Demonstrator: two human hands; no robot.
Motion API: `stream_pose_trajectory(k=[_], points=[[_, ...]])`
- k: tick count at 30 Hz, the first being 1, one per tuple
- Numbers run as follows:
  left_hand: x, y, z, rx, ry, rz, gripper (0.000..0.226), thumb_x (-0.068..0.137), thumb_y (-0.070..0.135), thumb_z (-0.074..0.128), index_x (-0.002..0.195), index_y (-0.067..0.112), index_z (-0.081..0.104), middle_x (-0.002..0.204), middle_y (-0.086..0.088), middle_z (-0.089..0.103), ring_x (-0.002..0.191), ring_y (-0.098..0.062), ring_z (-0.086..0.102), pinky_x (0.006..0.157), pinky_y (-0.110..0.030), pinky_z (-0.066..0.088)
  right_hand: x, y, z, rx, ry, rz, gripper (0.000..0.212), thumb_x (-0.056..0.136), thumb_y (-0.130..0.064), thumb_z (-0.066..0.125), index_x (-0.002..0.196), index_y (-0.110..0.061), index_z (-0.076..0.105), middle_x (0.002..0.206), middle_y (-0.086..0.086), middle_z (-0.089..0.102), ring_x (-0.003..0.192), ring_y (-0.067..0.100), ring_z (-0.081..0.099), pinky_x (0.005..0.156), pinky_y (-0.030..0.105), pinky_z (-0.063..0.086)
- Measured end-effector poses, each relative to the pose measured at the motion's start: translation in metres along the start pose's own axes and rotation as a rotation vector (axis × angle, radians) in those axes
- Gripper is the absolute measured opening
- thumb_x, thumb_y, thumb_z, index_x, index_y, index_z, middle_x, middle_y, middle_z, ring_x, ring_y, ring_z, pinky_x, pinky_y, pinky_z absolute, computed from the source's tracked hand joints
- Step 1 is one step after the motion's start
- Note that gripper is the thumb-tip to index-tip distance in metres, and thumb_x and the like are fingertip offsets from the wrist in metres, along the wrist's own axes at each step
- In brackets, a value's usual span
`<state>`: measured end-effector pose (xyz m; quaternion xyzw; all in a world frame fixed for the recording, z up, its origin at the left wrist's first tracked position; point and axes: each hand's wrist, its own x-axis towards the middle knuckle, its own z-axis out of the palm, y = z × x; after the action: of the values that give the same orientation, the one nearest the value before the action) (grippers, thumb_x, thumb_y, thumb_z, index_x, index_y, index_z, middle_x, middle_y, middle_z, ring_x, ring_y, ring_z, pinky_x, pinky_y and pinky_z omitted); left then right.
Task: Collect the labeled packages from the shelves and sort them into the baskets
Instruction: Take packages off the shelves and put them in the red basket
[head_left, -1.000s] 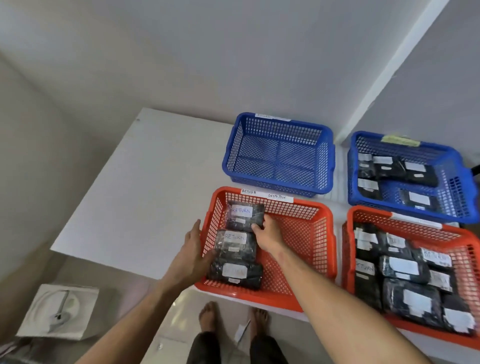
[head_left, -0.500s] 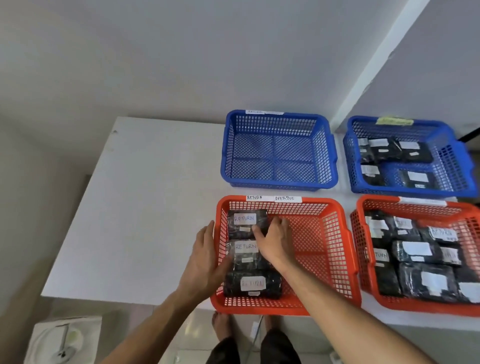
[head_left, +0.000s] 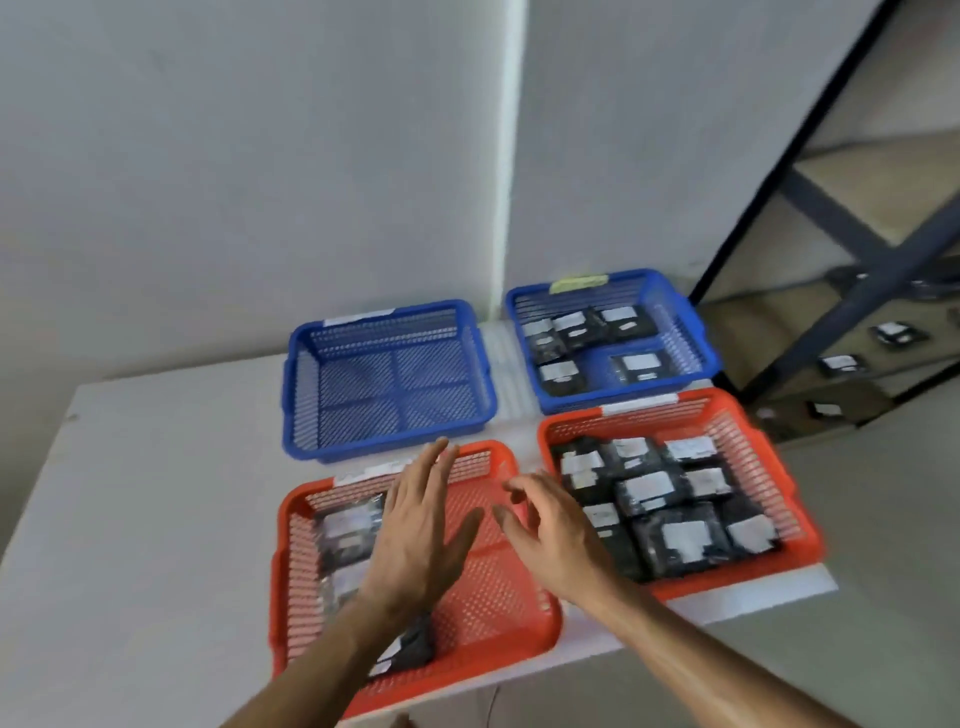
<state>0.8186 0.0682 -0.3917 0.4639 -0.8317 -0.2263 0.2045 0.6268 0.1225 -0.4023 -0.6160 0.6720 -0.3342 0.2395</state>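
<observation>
Hovering empty-handed over the near-left basket

Both hands hang above the near-left red basket (head_left: 415, 587). Left hand (head_left: 421, 530): fingers straight, released, holding nothing. Right hand (head_left: 545, 530): fingers loosely curled, also grasping nothing. Frame is motion-blurred.

Packages (head_left: 345, 525) lie in a column along that basket's left wall, dark wraps with white labels; the nearest one is partly hidden by the left forearm. Label text is unreadable.

Other baskets on the white counter (head_left: 156, 519): far-left blue basket (head_left: 387, 379) holds nothing visible; far-right blue basket (head_left: 613, 338) has several packages; near-right red basket (head_left: 680, 499) is packed nearly full.

Shelves (head_left: 857, 312) stand at right, dark frame, with a few more labelled packages (head_left: 839, 364) lying on them, well apart from the baskets.

Judgement: a placing step looks finished, hands free. Next move calls for a turn right toward the shelves, picking up a package, reading its label, and matching it to the basket tag.
</observation>
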Motion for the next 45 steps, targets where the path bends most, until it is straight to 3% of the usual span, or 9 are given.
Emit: stream_pose_trajectory(k=[5,10,14,20,25,33,39,42,45], points=[[0.046,0.116,0.062,-0.077,0.008,0.107,0.07,0.1,0.048,0.055,0.157,0.013,0.034,0.162,-0.002,0.035,0.151,-0.022,0.033,0.119,-0.048,0.036,-0.03,0.067,-0.126,-0.017,0.033,0.003,0.018,0.095,-0.04,0.059,0.107,-0.026,0.06,0.099,-0.014,0.057,0.089,0.0,0.058,0.077,0.021,0.05],[0.082,0.231,0.143,-0.156,0.003,0.131,0.071,0.1,0.056,0.051,0.156,0.017,0.034,0.162,0.006,0.032,0.149,-0.014,0.034,0.119,-0.04,0.035,-0.065,0.147,-0.244,-0.06,0.109,0.03,0.015,0.093,-0.037,0.059,0.099,-0.025,0.063,0.091,-0.02,0.053,0.083,-0.011,0.053,0.073,0.004,0.037],[0.109,0.299,0.197,-0.202,-0.048,0.173,0.074,0.1,0.064,0.045,0.158,0.019,0.032,0.164,0.008,0.029,0.151,-0.011,0.029,0.12,-0.04,0.033,-0.078,0.211,-0.313,-0.072,0.157,0.071,0.011,0.093,-0.037,0.06,0.098,-0.028,0.062,0.09,-0.017,0.055,0.08,-0.004,0.055,0.071,0.007,0.039],[0.173,0.386,0.276,-0.208,-0.117,0.232,0.073,0.099,0.062,0.048,0.156,0.019,0.035,0.155,0.003,0.04,0.14,-0.012,0.043,0.116,-0.03,0.038,-0.065,0.317,-0.401,-0.07,0.234,0.175,0.009,0.091,-0.028,0.068,0.098,-0.024,0.064,0.091,-0.015,0.059,0.084,-0.003,0.057,0.072,0.007,0.04],[0.249,0.43,0.366,-0.193,-0.201,0.249,0.066,0.097,0.052,0.057,0.152,0.021,0.037,0.15,0.007,0.042,0.137,-0.011,0.045,0.113,-0.036,0.042,-0.031,0.416,-0.466,-0.151,0.268,0.225,0.01,0.092,-0.027,0.068,0.099,-0.021,0.065,0.092,-0.009,0.061,0.076,-0.001,0.052,0.071,0.013,0.04],[0.327,0.491,0.466,-0.105,-0.301,0.144,0.071,0.097,0.057,0.05,0.156,0.022,0.031,0.151,0.002,0.043,0.139,-0.018,0.043,0.114,-0.041,0.039,0.008,0.532,-0.556,-0.189,0.253,0.297,0.017,0.095,-0.03,0.065,0.106,-0.017,0.066,0.091,-0.011,0.06,0.073,0.001,0.046,0.072,0.019,0.039],[0.364,0.532,0.526,-0.051,-0.295,0.009,0.072,0.098,0.053,0.055,0.157,0.023,0.027,0.154,0.002,0.038,0.138,-0.019,0.041,0.116,-0.039,0.037,0.039,0.613,-0.604,-0.128,0.138,0.293,0.016,0.095,-0.03,0.064,0.107,-0.018,0.065,0.096,-0.008,0.064,0.084,0.012,0.063,0.076,0.03,0.055],[0.38,0.543,0.561,-0.037,-0.244,-0.056,0.07,0.096,0.054,0.052,0.154,0.021,0.032,0.151,0.0,0.042,0.135,-0.022,0.045,0.113,-0.042,0.041,0.061,0.661,-0.616,-0.145,0.041,0.248,0.02,0.096,-0.032,0.063,0.111,-0.018,0.066,0.1,-0.011,0.065,0.089,0.009,0.061,0.076,0.021,0.047],[0.394,0.539,0.604,-0.009,-0.179,-0.081,0.069,0.094,0.05,0.053,0.151,0.015,0.037,0.147,-0.005,0.046,0.131,-0.027,0.048,0.11,-0.043,0.043,0.084,0.715,-0.613,-0.18,-0.038,0.152,0.024,0.096,-0.029,0.064,0.114,-0.014,0.066,0.108,-0.002,0.068,0.098,0.014,0.063,0.082,0.02,0.043]])
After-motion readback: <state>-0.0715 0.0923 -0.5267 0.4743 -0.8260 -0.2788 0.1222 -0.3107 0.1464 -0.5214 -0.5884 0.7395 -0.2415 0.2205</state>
